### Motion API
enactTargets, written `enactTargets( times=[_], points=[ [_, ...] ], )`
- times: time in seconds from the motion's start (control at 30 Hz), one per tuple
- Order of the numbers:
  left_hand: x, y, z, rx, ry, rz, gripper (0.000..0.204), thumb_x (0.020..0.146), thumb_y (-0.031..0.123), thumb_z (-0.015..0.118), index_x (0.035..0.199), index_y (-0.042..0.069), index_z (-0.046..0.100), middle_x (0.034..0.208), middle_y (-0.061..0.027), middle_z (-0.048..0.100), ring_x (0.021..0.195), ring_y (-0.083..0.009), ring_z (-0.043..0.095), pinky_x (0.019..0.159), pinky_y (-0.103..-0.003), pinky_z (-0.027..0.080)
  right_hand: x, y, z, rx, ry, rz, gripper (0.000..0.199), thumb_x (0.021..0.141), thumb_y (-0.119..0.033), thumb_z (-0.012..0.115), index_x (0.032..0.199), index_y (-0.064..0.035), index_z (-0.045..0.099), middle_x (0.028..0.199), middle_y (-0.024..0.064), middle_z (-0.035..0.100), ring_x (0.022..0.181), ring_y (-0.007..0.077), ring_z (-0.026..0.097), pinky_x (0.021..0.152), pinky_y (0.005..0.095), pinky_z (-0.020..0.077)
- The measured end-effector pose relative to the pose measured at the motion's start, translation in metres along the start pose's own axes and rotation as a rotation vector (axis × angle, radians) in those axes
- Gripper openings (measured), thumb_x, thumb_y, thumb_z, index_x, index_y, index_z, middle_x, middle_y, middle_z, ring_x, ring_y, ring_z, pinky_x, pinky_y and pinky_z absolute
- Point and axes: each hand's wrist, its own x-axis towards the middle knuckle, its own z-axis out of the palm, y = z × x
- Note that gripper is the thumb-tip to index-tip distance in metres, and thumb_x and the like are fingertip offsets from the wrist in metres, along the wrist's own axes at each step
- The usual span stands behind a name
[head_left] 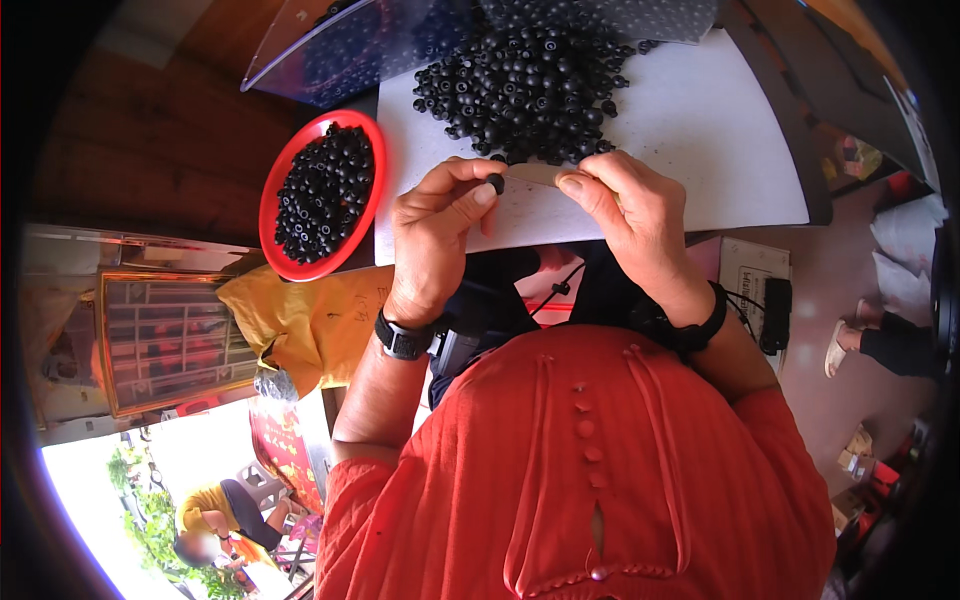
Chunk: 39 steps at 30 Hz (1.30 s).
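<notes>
Between the thumb and forefinger of my left hand (pixel 435 225) is a small black knob-like piece (pixel 495 183). Level with it on the right, the thumb and fingers of my right hand (pixel 640 215) are pinched around a thin, slender tool (pixel 540 180) that points toward the piece; its exact kind is too fine to make out. Both hands are over the near edge of a white board (pixel 690 150). Just beyond them lies a large heap of similar black pieces (pixel 530 90), round with hollow openings.
Left of the board stands a red-rimmed bowl (pixel 380 170) holding many black pieces. A clear plastic bin (pixel 300 50) is at the far left. A yellow bag (pixel 310 320) hangs below the bowl; a white box (pixel 755 270) stands right. Other people are at lower left and right.
</notes>
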Motion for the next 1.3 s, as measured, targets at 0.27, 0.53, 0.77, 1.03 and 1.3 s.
enactTargets(
  times=[0.27,0.53,0.77,1.03,1.3],
  points=[
    [0.001,-0.008,0.003,-0.253,-0.077,0.001,0.023,0.103,-0.002,0.061,0.123,-0.006,0.070,0.103,-0.0093,0.069,0.085,-0.0156,0.066,0.069,-0.028,0.053,0.000,-0.001,0.001,-0.003,-0.028,0.043,0.023,0.096,-0.025,0.075,0.083,-0.0070,0.068,0.071,0.0079,0.065,0.059,0.0264,0.063,0.054,0.0382,0.0467],
    [0.001,-0.008,0.006,-0.220,-0.096,0.043,0.027,0.104,-0.004,0.058,0.128,-0.007,0.069,0.103,-0.0066,0.063,0.083,-0.0149,0.062,0.069,-0.028,0.053,0.001,-0.001,0.001,-0.018,-0.029,0.069,0.025,0.097,-0.027,0.075,0.081,-0.0082,0.067,0.068,0.0076,0.063,0.057,0.0261,0.063,0.052,0.0392,0.0458],
    [0.001,-0.012,0.007,-0.213,-0.098,0.041,0.030,0.106,0.002,0.055,0.133,-0.005,0.067,0.103,-0.0091,0.062,0.084,-0.0185,0.062,0.071,-0.030,0.052,0.001,0.000,0.002,-0.048,-0.030,0.048,0.026,0.097,-0.028,0.074,0.082,-0.0084,0.067,0.068,0.0073,0.063,0.057,0.0264,0.063,0.051,0.0394,0.0461],
    [0.000,-0.013,0.006,-0.265,-0.094,-0.005,0.029,0.107,0.002,0.052,0.132,-0.005,0.066,0.104,-0.0096,0.063,0.088,-0.0183,0.062,0.071,-0.031,0.054,0.000,0.002,0.002,-0.062,-0.037,0.022,0.025,0.097,-0.028,0.075,0.083,-0.0080,0.067,0.069,0.0072,0.064,0.057,0.0258,0.063,0.052,0.0396,0.0466],
    [-0.001,-0.013,0.008,-0.240,-0.085,0.016,0.028,0.107,0.001,0.051,0.129,-0.006,0.067,0.104,-0.0089,0.063,0.088,-0.0186,0.063,0.071,-0.032,0.055,-0.001,0.006,0.004,-0.088,-0.020,-0.048,0.022,0.094,-0.025,0.078,0.084,-0.0078,0.068,0.068,0.0059,0.063,0.058,0.0250,0.063,0.050,0.0394,0.0467]
  ],
)
